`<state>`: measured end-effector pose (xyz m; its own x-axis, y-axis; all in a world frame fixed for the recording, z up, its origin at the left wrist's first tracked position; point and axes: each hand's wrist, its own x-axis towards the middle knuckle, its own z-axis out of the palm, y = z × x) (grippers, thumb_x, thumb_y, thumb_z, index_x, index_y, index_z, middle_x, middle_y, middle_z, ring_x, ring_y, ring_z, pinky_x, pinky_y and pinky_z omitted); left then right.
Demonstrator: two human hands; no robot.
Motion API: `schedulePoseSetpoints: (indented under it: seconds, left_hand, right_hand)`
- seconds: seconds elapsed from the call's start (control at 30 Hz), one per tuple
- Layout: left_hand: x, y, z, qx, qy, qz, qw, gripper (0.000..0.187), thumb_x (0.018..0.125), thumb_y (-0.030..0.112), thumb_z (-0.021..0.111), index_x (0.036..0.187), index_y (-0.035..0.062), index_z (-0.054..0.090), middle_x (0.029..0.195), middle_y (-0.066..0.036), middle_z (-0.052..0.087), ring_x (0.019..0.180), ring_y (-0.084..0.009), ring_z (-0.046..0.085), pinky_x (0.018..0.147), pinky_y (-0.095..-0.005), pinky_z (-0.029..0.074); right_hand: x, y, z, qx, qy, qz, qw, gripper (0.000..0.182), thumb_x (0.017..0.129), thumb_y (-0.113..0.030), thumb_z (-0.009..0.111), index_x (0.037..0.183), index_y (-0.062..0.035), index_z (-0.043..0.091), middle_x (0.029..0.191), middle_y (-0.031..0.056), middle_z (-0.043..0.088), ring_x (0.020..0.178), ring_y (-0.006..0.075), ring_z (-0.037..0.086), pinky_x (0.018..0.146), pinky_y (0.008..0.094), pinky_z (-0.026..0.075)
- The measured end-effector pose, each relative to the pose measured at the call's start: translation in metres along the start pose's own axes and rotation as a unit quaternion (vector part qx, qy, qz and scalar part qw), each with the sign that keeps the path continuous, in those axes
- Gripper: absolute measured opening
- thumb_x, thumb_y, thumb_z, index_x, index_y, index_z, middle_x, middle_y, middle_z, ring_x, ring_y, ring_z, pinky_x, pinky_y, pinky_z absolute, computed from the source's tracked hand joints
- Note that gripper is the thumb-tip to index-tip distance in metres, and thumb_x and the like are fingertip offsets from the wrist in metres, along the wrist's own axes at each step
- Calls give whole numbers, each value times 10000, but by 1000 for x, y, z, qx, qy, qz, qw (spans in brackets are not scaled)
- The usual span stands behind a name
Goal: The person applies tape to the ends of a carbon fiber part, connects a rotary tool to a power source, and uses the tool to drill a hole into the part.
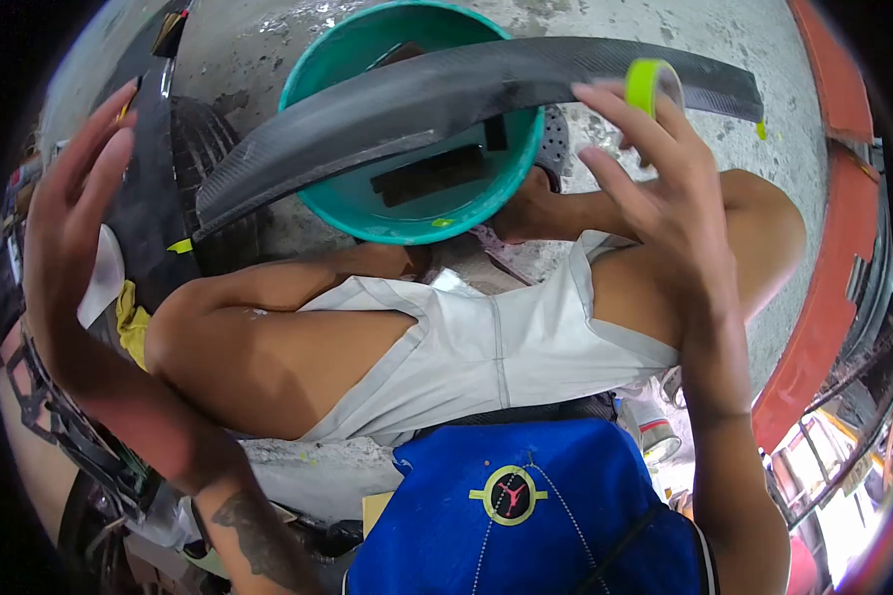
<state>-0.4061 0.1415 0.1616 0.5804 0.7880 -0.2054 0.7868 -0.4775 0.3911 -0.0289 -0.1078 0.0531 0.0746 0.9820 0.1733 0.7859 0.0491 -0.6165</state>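
Observation:
A long, curved black strip with a carbon-fibre weave (pixel 367 106) lies across the rim of a green basin (pixel 313 213). Bits of yellow-green tape stick out at both of its ends. My right hand (pixel 670 174) is over the strip's right part, fingers spread, with a roll of yellow-green tape (pixel 643 87) hung on them. Raised at the far left, my left hand (pixel 74 213) has its fingers stretched and apart. A small orange-yellow sliver shows beside its fingertips; whether the hand holds it, I cannot tell.
Dark flat blocks (pixel 432 177) lie in the water in the basin, between my bent legs. A black panel (pixel 154 149) and a yellow cloth (pixel 131 322) are at the left. A red beam (pixel 824 268) runs along the right. Behind me at right stands a can (pixel 657 436).

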Motion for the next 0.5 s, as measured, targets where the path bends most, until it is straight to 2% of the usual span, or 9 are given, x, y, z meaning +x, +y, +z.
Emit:
schedulePoseSetpoints:
  seconds: [0.03,0.1,0.13,0.17,0.2,0.23,0.3,0.4,0.5]
  left_hand:
    - [-18,-1,-3,-21,21,-36,999,440,1029,275,577,1403,43,578,1323,-122,639,1244,-188,579,1068,-305,404]
    - [-63,-13,11,-106,56,-143,982,408,1028,235,589,1377,23,596,1292,-102,656,1197,-166,596,1030,-290,432]
    - [-90,-16,21,-75,52,-213,973,376,1024,191,599,1350,5,612,1265,-83,664,1134,-151,609,996,-277,453]
    - [-109,-9,33,-131,50,-234,962,337,1013,154,604,1317,14,643,1223,-71,671,1087,-142,610,983,-283,459]
    - [-122,0,41,-41,17,-257,965,285,1003,129,602,1246,-2,673,1174,-85,676,1081,-144,608,975,-289,460]
    - [-132,-6,45,-20,25,-145,989,223,993,126,607,1133,-28,686,1113,-105,675,1074,-172,613,971,-302,453]
    - [-150,-4,63,-55,105,-152,981,151,975,102,632,995,-46,654,995,-110,635,989,-205,605,950,-307,438]
    - [-159,-4,74,-35,170,-160,972,136,966,86,648,922,-40,622,921,-89,597,905,-191,573,884,-302,435]
    - [-164,-12,80,-2,231,-169,958,170,971,80,645,855,-26,578,864,-63,565,834,-168,522,815,-295,423]
  right_hand:
    - [-7,-4,-8,6,0,-4,1000,416,843,-139,757,1250,-153,673,1177,124,669,988,350,664,814,407,552]
    - [-24,-9,-22,34,-52,30,998,419,836,-83,769,1245,-66,679,1155,115,671,839,216,662,725,337,531]
    - [-32,-8,-24,39,-52,27,998,419,836,-83,769,1245,-66,679,1155,115,671,839,216,662,725,337,531]
    - [-40,-8,-26,62,-82,35,994,408,823,-60,769,1222,-55,683,1135,132,671,835,241,664,716,344,535]
    - [-46,-9,-25,83,-112,44,989,397,810,-38,768,1199,-44,687,1116,149,671,831,266,667,708,352,539]
    - [-51,-13,-22,82,-114,45,989,397,810,-38,768,1199,-44,687,1116,149,671,831,266,667,708,352,539]
    - [-56,-17,-15,32,-252,20,967,325,827,-69,706,1151,-58,676,1002,128,671,919,300,676,769,411,553]
    - [-58,-15,19,-55,-294,-66,952,304,818,-88,646,1119,-56,665,939,109,642,891,289,665,738,414,548]
    - [-52,-16,28,-65,-329,-62,940,322,830,-120,629,1145,-56,652,914,104,619,863,291,658,732,404,543]
